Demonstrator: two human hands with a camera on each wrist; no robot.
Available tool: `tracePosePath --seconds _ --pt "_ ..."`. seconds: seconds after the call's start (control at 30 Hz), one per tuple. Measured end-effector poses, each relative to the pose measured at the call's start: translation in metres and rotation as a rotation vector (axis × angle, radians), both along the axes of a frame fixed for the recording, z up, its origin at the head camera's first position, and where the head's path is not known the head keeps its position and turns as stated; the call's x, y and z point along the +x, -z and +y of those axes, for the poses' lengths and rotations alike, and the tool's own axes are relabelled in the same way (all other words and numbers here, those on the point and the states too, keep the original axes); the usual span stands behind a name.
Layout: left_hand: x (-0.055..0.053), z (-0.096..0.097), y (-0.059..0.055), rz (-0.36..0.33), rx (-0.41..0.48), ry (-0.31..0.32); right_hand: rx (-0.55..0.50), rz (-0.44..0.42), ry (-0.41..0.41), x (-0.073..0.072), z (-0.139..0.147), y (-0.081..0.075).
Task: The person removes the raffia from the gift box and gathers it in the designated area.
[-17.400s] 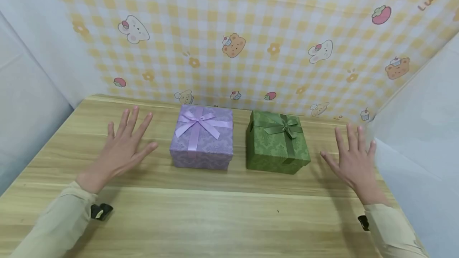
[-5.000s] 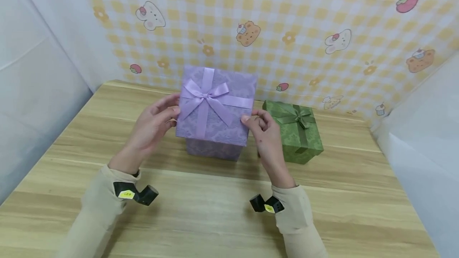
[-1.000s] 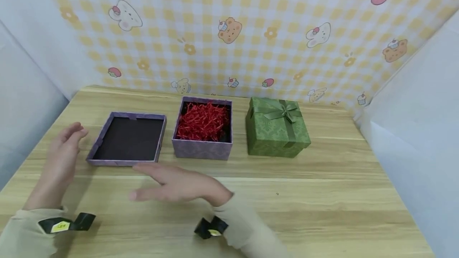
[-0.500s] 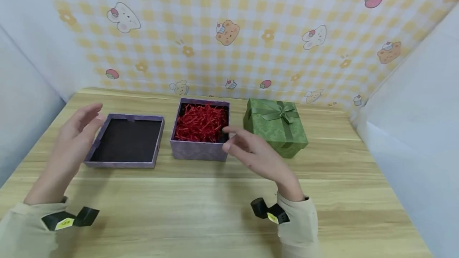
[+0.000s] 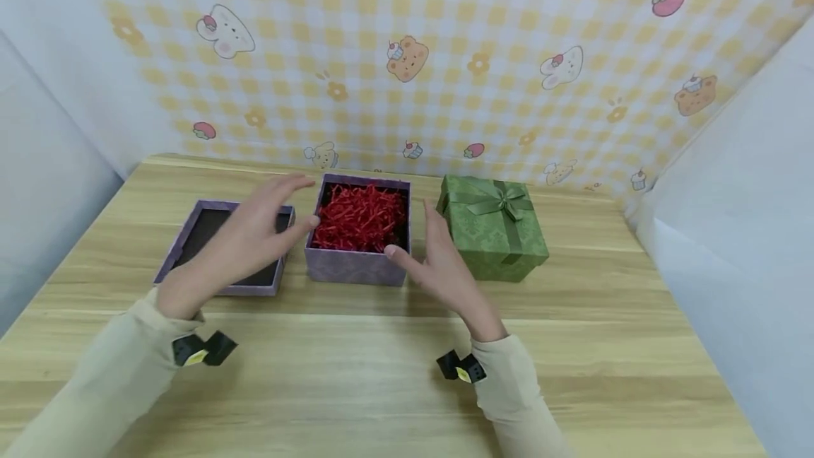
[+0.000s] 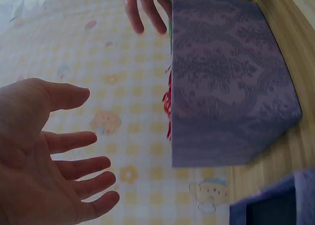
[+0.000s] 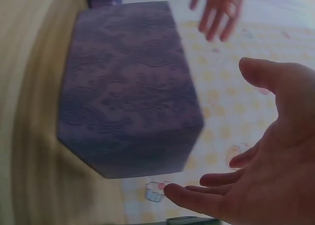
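Observation:
A purple patterned gift box (image 5: 356, 266) stands lidless on the table, filled with red shredded paper (image 5: 360, 218). My left hand (image 5: 251, 232) is over its lid, at the box's left side, with thumb and fingers spread apart. The purple lid (image 5: 244, 290) lies upside down to the left, showing a black inside, partly covered by that hand. At the box's right side is my right hand (image 5: 441, 267), thumb near the front right corner and fingers extended. Both wrist views show the box wall (image 6: 226, 72) with the palms facing it and nothing in either hand.
Just right of the purple box stands a closed green gift box (image 5: 496, 232) with a ribbon bow. A yellow checked cloth (image 5: 483, 34) hangs behind the wooden table (image 5: 356, 387), and white sheets (image 5: 738, 196) flank it.
Since earlier, the purple lid came off and was laid upside down at left, uncovering red shredded paper. In the last second both hands moved to the box's two sides.

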State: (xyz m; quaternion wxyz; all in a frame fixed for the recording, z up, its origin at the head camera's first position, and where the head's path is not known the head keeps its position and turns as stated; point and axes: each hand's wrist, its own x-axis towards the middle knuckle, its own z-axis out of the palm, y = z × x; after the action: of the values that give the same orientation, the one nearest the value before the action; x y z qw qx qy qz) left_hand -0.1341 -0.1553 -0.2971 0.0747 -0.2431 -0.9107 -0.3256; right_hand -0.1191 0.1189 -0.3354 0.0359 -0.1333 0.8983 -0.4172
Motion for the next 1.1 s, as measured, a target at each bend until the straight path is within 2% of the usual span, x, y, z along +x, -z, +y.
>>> tracePosePath --seconds 0.1,0.2,0.4,0.63,0.73,0.93,1.1 --pt "-0.012 0.016 0.003 0.002 -0.044 0.07 0.058 -0.042 -0.006 -0.002 -0.005 0.011" --pt "-0.023 0.028 0.006 -0.007 -0.071 0.116 0.079 -0.046 -0.001 -0.004 -0.009 0.019" --pt "-0.035 0.041 0.011 -0.034 -0.102 0.184 0.125 -0.034 0.026 -0.007 -0.017 0.03" --pt "-0.043 0.049 0.018 -0.071 -0.143 0.218 0.149 -0.008 0.025 -0.008 -0.018 0.032" --pt "-0.049 0.053 0.02 -0.08 -0.161 0.26 0.154 0.0 0.014 -0.008 -0.018 0.032" --pt "-0.062 0.065 0.021 -0.089 -0.252 0.36 0.156 0.002 0.004 -0.009 -0.017 0.031" --pt "-0.07 0.073 0.023 -0.117 -0.336 0.367 0.147 0.001 -0.009 -0.011 -0.016 0.03"
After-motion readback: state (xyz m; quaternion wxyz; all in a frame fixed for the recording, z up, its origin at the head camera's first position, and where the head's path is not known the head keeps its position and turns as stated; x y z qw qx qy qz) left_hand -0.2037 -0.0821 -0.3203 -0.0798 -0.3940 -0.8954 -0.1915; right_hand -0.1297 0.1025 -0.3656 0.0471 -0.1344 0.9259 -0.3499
